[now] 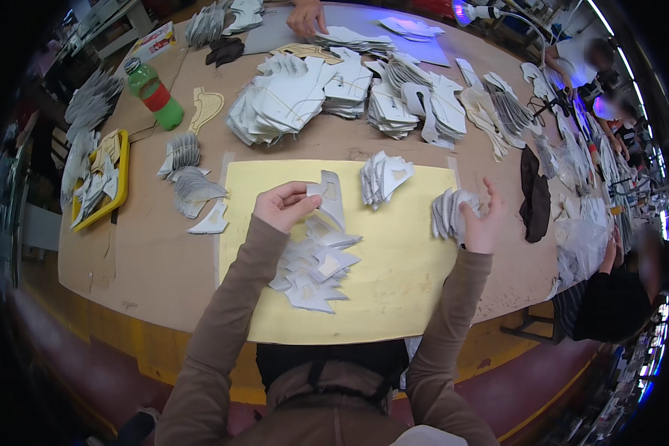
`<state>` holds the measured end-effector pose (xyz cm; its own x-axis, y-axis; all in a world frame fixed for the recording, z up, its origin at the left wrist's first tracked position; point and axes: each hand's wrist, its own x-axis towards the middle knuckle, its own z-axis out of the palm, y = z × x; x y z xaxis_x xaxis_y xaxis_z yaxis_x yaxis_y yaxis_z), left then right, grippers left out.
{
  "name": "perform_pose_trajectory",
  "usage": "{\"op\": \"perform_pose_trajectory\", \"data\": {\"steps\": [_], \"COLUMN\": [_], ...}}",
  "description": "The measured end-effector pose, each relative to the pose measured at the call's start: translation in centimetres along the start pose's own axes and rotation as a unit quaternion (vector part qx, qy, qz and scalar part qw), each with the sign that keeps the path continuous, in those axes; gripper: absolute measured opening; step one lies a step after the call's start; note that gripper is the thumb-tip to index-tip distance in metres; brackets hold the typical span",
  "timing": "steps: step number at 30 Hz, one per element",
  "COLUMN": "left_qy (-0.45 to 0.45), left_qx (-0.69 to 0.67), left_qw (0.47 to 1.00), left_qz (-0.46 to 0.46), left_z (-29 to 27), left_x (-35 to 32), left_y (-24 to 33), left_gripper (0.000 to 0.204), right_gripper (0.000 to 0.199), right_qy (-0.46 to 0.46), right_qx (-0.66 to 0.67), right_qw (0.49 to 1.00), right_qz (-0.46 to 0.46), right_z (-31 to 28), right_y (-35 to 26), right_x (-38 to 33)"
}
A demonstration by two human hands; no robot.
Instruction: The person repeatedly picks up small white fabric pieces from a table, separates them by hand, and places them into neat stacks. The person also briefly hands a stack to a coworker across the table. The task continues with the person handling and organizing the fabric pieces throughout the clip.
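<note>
My left hand (284, 207) pinches a grey-white cut fabric piece (330, 195) between thumb and fingers, holding it raised above the yellow sheet (409, 282). Below it lies a loose spread of similar pieces (312, 256), overlapping one another, some with a cutout. My right hand (483, 223) has its fingers apart beside a small stack of pieces (446, 214) at the sheet's right edge; its thumb is against or just over the stack, I cannot tell which. Another small stack (383, 180) stands between the hands, farther back, its top piece showing a cutout.
Big stacks of white pieces (282, 97) fill the table's back. At left are a green bottle (156, 97), a yellow tray (123, 178) of pieces and more bundles (193, 189). Dark cloth (534, 197) lies at right. Another person's hand (307, 18) reaches in at the far side.
</note>
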<state>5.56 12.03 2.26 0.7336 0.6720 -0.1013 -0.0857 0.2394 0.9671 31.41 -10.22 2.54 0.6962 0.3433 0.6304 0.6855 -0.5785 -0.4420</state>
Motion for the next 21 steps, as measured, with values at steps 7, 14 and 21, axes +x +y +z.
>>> {"op": "perform_pose_trajectory", "data": {"steps": [7, 14, 21], "left_qy": [-0.005, -0.071, 0.000], "left_qx": [0.022, 0.092, 0.023], "left_qw": [1.000, 0.993, 0.997], "left_qz": [-0.021, 0.004, 0.074], "left_z": [0.7, 0.8, -1.7], "left_x": [-0.2, -0.9, 0.4], "left_y": [0.5, 0.8, 1.0], "left_gripper": [0.021, 0.022, 0.022], "right_gripper": [0.025, 0.025, 0.035], "right_qy": [-0.186, -0.320, -0.164], "right_qx": [0.427, 0.426, 0.322], "right_qw": [0.876, 0.845, 0.928], "right_qz": [0.122, 0.044, 0.086], "right_z": [1.0, 2.7, 6.0], "right_y": [-7.6, -13.5, -9.0], "right_x": [-1.9, -2.1, -0.1]}}
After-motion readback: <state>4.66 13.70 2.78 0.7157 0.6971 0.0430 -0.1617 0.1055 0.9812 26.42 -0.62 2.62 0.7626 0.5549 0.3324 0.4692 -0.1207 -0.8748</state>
